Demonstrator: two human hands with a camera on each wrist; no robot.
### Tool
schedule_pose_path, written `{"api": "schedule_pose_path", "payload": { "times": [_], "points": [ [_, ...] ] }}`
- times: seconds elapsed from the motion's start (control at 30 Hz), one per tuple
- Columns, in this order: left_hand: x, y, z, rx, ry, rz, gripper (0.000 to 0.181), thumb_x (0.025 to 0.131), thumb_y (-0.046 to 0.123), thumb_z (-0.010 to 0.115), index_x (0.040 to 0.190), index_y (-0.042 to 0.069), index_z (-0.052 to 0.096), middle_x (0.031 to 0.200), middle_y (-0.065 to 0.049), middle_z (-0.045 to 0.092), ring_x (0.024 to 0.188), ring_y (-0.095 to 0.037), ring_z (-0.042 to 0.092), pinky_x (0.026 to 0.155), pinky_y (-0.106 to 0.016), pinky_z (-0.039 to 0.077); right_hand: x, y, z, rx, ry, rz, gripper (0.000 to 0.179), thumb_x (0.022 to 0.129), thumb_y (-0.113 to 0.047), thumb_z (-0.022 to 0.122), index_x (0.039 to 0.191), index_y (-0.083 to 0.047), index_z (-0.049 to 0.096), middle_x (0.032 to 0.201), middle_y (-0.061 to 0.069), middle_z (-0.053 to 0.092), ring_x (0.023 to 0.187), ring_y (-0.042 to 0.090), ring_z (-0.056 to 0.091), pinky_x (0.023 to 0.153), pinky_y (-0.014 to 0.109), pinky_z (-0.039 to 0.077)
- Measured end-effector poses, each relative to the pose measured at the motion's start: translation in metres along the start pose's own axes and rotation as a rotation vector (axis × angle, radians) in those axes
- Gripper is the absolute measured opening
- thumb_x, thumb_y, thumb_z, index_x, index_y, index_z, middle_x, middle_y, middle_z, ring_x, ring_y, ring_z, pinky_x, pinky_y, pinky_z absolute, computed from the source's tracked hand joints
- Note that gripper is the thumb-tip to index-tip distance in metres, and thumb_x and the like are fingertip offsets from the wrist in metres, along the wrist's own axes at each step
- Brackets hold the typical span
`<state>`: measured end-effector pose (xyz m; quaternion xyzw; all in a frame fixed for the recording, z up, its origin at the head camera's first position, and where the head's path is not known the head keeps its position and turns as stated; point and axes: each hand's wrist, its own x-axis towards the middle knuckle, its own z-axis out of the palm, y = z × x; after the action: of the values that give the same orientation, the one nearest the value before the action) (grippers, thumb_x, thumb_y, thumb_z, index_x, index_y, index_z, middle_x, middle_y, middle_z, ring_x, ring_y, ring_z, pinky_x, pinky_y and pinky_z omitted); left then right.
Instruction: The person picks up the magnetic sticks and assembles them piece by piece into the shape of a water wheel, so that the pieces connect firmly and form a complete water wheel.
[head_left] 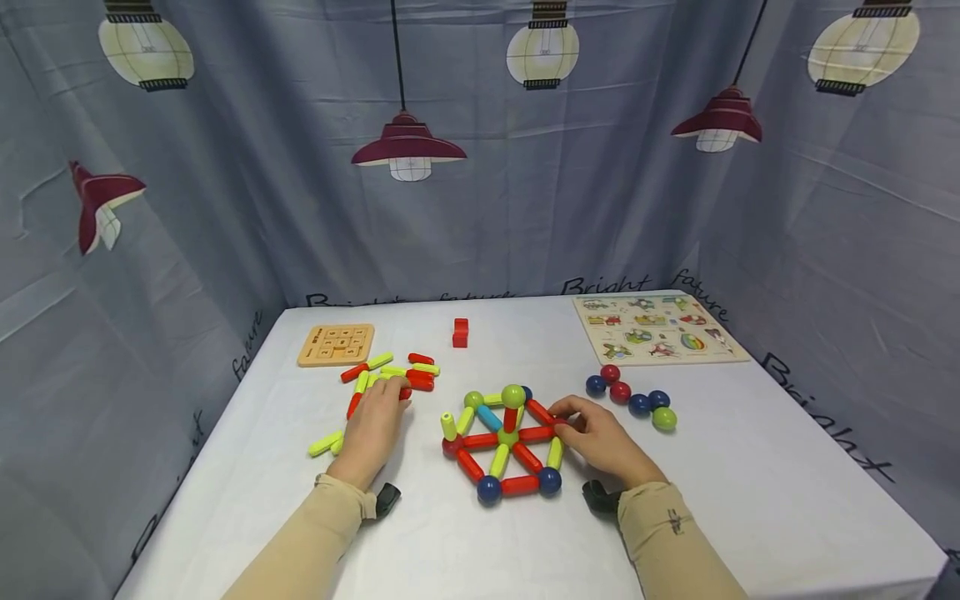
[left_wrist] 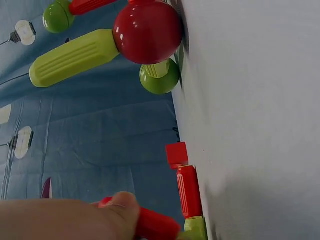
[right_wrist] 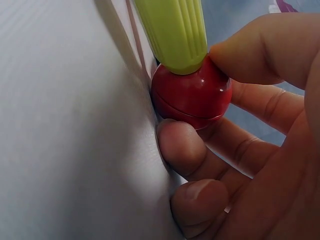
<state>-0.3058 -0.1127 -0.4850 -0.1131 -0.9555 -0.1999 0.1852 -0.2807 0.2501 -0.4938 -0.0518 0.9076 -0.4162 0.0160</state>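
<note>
A wheel-like frame of magnetic sticks and balls lies on the table, with a lime hub ball (head_left: 508,436) and red and lime spokes. From the hub a red stick rises to a lime ball (head_left: 513,396); a lime stick (head_left: 448,426) stands on the red ball (left_wrist: 148,32) at the left corner. My right hand (head_left: 602,437) grips the red ball (right_wrist: 192,97) at the right corner between thumb and fingers, a lime stick (right_wrist: 175,35) joined to it. Over the loose sticks, my left hand (head_left: 372,431) pinches a red stick (left_wrist: 159,226).
Loose red and lime sticks (head_left: 324,443) lie about the left hand. Several balls (head_left: 640,405) sit beyond the right hand. Farther back are a wooden number puzzle (head_left: 335,345), a red block (head_left: 461,332) and a picture board (head_left: 660,330). Curtains (head_left: 480,225) enclose the table's back and sides.
</note>
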Motion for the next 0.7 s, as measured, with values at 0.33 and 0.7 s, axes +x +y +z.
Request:
{"api": "schedule_pose_path", "payload": {
  "times": [0.33, 0.7],
  "points": [
    [-0.003, 0.007, 0.008, -0.607, -0.198, -0.019, 0.028, 0.105, 0.016, 0.061, 0.129, 0.011, 0.048, 0.119, -0.010, 0.068, 0.099, -0.020, 0.071, 0.081, -0.034, 0.061, 0.000, 0.000, 0.001, 0.017, -0.005, -0.005, 0.024, 0.097, -0.014, 0.068, 0.120, -0.022, 0.068, 0.113, 0.001, 0.067, 0.090, 0.021, 0.056, 0.073, 0.032, 0.049],
    [-0.008, 0.015, 0.010, -0.867, -0.415, -0.059, 0.031, 0.103, 0.026, 0.064, 0.129, 0.017, 0.048, 0.110, -0.010, 0.068, 0.067, -0.024, 0.072, 0.059, -0.036, 0.059, -0.002, -0.001, 0.001, 0.029, -0.021, -0.034, 0.023, 0.098, -0.015, 0.068, 0.118, -0.026, 0.070, 0.117, -0.003, 0.069, 0.095, 0.021, 0.058, 0.083, 0.033, 0.051]
  ]
}}
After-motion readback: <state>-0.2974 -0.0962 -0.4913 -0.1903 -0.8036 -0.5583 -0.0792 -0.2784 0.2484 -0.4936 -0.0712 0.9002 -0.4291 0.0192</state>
